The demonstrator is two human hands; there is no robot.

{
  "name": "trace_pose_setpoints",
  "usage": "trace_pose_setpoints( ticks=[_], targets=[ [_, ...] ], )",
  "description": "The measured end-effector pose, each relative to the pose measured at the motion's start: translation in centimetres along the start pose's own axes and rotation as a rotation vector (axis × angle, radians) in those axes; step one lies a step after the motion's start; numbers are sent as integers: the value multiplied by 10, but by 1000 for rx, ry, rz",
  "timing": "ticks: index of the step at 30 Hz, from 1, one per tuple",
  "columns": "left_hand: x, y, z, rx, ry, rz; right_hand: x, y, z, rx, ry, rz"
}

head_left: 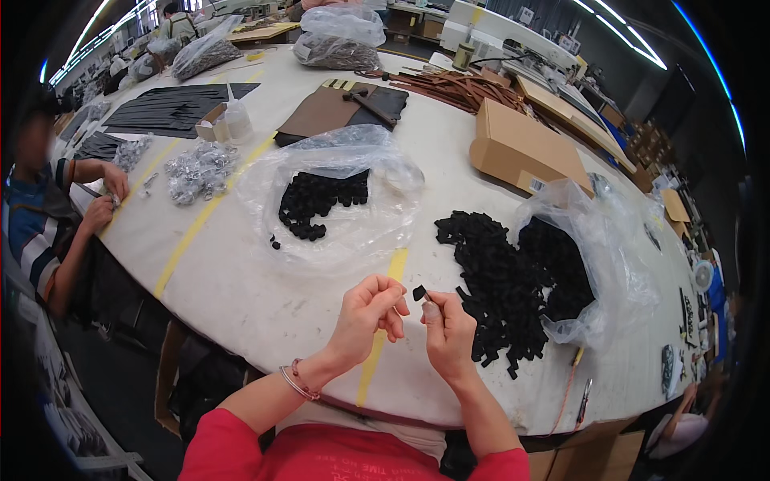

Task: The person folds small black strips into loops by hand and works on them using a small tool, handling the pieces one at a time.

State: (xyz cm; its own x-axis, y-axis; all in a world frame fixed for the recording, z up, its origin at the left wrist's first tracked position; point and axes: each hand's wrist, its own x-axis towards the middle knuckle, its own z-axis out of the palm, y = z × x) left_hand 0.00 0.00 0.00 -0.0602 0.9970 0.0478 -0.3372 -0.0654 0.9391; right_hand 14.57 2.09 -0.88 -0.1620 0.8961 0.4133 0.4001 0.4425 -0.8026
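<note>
My right hand (451, 330) pinches a small black fabric piece (419, 293) between thumb and fingertips, above the near part of the table. Close by on its left, my left hand (370, 311) has loosely curled fingers that stand apart; nothing shows in it. A loose heap of small black fabric pieces (493, 276) lies to the right of my hands. It runs into the mouth of a clear plastic bag (622, 276), where more of them lie. Beyond my left hand, another clear plastic bag (385, 216) is spread out with a smaller cluster of black pieces (321, 200) on it.
A cardboard box (525, 144) stands beyond the heap. Brown and black sheets (329, 112) lie farther back under a hammer (370, 106). A bottle (237, 120) and bagged metal parts (200, 170) sit left. Snips (584, 401) lie near the right edge. A co-worker (48, 208) works at left.
</note>
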Motion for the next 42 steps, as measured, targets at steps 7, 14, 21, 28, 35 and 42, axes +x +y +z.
trace_pose_setpoints(
  ticks=[7, 14, 21, 28, 35, 42],
  targets=[
    [-17, -6, -7, -723, -291, -608, -4, -14, -5, -360, 8, -466],
    [-32, -13, -5, -963, -233, -600, -20, -18, -3, -365, -58, -516],
    [-40, -14, -3, -798, -178, -465, -45, -23, 16, 559, -40, 332],
    [-16, -8, -27, -751, -103, -552, -22, -15, -27, -215, -231, 121],
    [43, 34, -41, -599, 224, -270, 19, 28, -46, -665, -200, 150],
    [23, 12, -24, -317, -129, -373, 41, 46, -40, -620, -398, 356]
  ],
)
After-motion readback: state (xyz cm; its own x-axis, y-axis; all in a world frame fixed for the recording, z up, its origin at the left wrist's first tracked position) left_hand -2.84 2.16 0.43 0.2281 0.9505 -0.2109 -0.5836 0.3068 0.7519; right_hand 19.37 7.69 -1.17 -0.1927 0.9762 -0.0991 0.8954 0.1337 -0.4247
